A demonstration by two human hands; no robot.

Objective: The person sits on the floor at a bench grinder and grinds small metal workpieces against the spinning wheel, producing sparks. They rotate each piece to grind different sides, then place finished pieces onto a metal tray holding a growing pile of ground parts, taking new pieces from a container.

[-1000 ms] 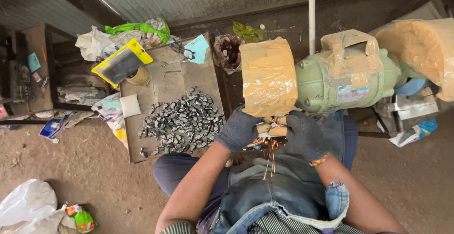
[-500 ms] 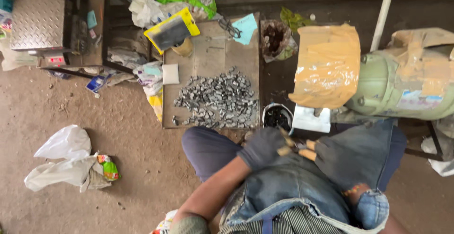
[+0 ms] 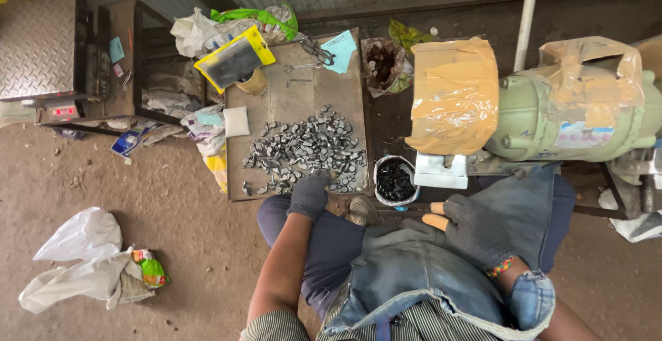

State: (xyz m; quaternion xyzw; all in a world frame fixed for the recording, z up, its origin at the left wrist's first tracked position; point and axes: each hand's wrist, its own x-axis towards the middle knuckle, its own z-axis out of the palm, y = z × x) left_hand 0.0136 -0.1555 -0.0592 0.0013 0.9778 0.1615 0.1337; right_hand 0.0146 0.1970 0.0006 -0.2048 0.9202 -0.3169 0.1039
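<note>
Since half a second ago the left hand [image 3: 309, 194] has left the lap and gone out to the near edge of the pile of small grey metal pieces [image 3: 303, 149], while the right hand [image 3: 476, 231] has drawn back to rest on the denim apron [image 3: 407, 272] over the right thigh. Both hands wear dark knit gloves. The left hand's fingers curl down onto the nearest pieces at the near right corner of the pile; whether it has actually closed on one I cannot tell, as the glove hides the fingertips. The right hand lies loosely open and flat, palm down, with two bare orange-tipped fingers [image 3: 436, 215] showing out of the glove, and it has hold of nothing that can be seen.

The pile is spread over the near half of a flat metal tray [image 3: 289, 93], which sits left of the person's knees. At the tray's far end lie a yellow-framed black pouch [image 3: 233, 59], a pair of pliers [image 3: 314, 51] and a pale blue paper [image 3: 339, 50]. Just right of the tray's near corner stands a small round tub of dark pieces [image 3: 395, 179], between the tray and a green motor [image 3: 552, 117] whose left end is wrapped in brown tape. White plastic bags [image 3: 79, 258] lie on the dirt floor, well to the near left
</note>
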